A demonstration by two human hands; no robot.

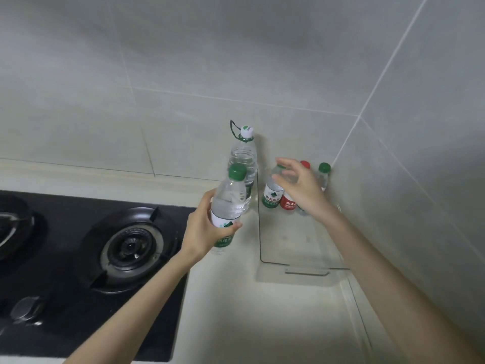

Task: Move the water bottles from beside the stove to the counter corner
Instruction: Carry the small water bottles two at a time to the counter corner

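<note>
Left hand wrapped around the lower body of a small green-capped water bottle, thumb across the white and green label, bottle tilted slightly and lifted off the pale surface, just right of the stove. Right hand spread wide, fingers loosely curled, gripping nothing, hovering in front of the bottles gathered in the corner; contact with any of them impossible to judge from this angle.

Behind the held bottle, standing upright near the back wall, a taller clear bottle with a white cap and a dark green carry loop at its neck. Further right, in the corner where the two tiled walls meet, three small bottles close together: a green-labelled bottle, partly hidden by the right hand; a red-labelled bottle with a red cap showing above the hand; and a green-capped corner bottle nearest the side wall, mostly covered below the neck.

In front of the corner group, a transparent panel standing on a low base. On the left, black glass cooktop with a round burner and a control knob near the front edge.
</note>
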